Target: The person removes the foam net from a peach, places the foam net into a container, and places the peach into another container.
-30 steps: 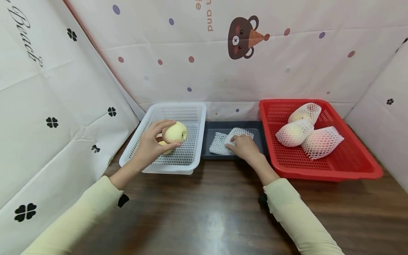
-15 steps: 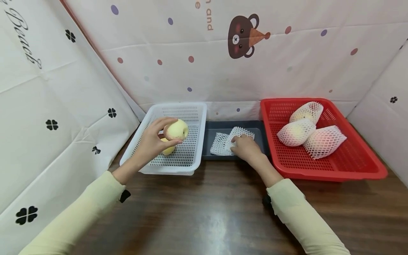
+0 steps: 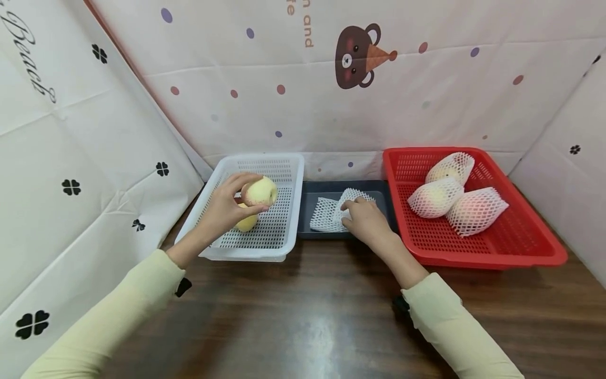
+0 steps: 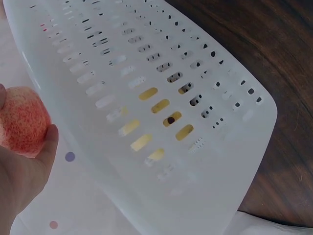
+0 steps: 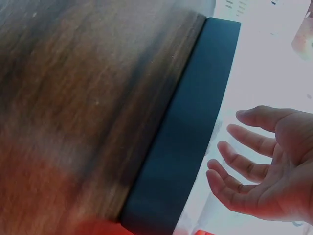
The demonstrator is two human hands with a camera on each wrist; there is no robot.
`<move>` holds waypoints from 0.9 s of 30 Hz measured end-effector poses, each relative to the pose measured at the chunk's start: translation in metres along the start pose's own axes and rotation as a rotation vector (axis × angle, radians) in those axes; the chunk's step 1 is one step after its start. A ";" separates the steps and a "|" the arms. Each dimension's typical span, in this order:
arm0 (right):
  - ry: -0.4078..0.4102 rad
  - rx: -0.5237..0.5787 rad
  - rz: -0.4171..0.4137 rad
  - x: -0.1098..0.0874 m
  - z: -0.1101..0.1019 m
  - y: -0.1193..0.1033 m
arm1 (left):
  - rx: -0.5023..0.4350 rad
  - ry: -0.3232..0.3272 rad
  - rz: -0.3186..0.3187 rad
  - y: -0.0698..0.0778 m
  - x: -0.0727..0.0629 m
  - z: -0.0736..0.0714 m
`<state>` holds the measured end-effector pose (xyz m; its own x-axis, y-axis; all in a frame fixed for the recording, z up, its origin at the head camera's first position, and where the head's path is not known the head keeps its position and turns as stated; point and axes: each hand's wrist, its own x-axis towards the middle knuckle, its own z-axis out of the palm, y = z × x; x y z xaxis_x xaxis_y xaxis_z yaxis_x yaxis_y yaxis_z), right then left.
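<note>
In the head view my left hand [image 3: 220,213] grips a pale yellow peach [image 3: 263,192] above the white basket [image 3: 290,223], thumb below and fingers over the top. Its red-speckled side [image 4: 23,122] faces the left wrist view. A yellow fruit [image 3: 247,223] lies in that basket, partly behind the hand. My right hand [image 3: 369,221] is over the dark grey tray [image 3: 307,192], at the white foam nets [image 3: 326,215]. Loosely bent, its fingers [image 5: 244,166] stand apart from the thumb in the right wrist view, with nothing visible between them.
Right of the tray, a red basket [image 3: 525,237] holds several fruits in foam nets [image 3: 477,210]. All three containers stand side by side on a dark wooden table [image 3: 284,316]. Printed cloth walls [image 3: 236,121] rise behind and at both sides.
My left hand still holds the peach above the white basket, with only slight movement. The right hand stays at the foam nets, its fingers shifting slightly.
</note>
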<state>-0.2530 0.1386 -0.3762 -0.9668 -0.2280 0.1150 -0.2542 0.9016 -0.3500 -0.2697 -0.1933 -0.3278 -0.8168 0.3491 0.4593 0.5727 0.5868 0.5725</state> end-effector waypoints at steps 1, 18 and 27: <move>0.005 -0.001 -0.004 -0.001 -0.001 -0.001 | 0.007 -0.002 -0.001 -0.001 0.000 0.000; 0.045 0.011 -0.069 -0.019 -0.011 -0.005 | 0.069 -0.053 0.015 -0.007 0.012 -0.001; 0.018 0.015 -0.090 -0.031 -0.010 -0.009 | 0.128 -0.126 -0.009 -0.010 0.017 0.004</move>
<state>-0.2204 0.1410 -0.3677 -0.9394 -0.3011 0.1637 -0.3408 0.8720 -0.3515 -0.2901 -0.1903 -0.3285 -0.8290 0.4269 0.3612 0.5579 0.6759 0.4815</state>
